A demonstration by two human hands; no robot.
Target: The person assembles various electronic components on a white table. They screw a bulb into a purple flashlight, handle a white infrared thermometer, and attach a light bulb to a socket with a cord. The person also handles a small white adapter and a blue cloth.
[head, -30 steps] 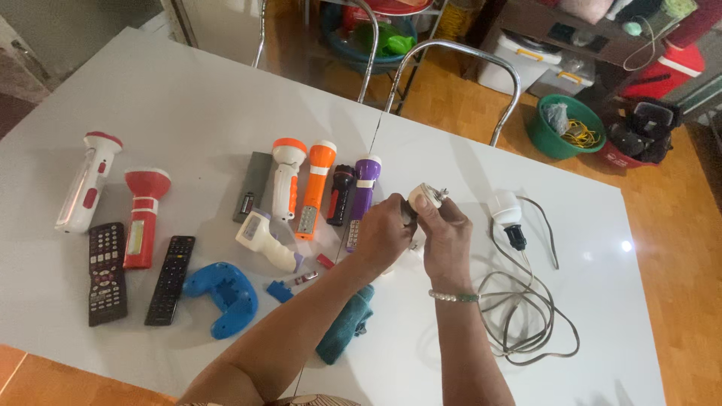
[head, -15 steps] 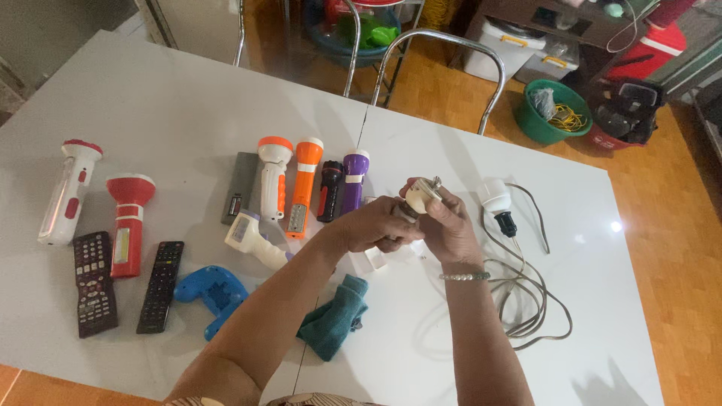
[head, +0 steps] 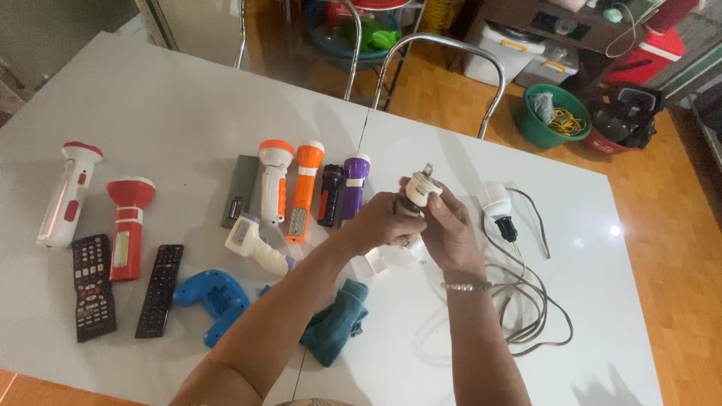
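Both hands meet over the table (head: 188,113), just right of the purple torch (head: 354,188). My left hand (head: 383,222) is closed around the lower part of a small cream bulb socket (head: 418,192), and my right hand (head: 444,229) wraps its fingers round the same piece from the other side. I see a metal tip sticking up from the socket's top; the rest is hidden in the two grips.

Taking the purple torch as my mark: a black torch (head: 329,195) lies touching it on the left, then an orange torch (head: 303,192), then a white torch with an orange head (head: 274,184), then a grey flat box (head: 241,189). Further left stand a red torch (head: 128,225) and a white and red lamp (head: 66,194). Below and left of the purple torch lies a white thermometer gun (head: 256,244), with a blue gamepad (head: 213,301) nearer me and two black remotes (head: 124,289) left of that. A teal cloth (head: 338,319) sits below the torch, partly under my left forearm. Well to its right, beyond my hands, a white plug adapter (head: 498,207) lies with a coil of grey cable (head: 526,301). Past the table's far edge, a chrome chair (head: 444,49) stands on the wood floor, and a green bucket (head: 556,113) sits further right.
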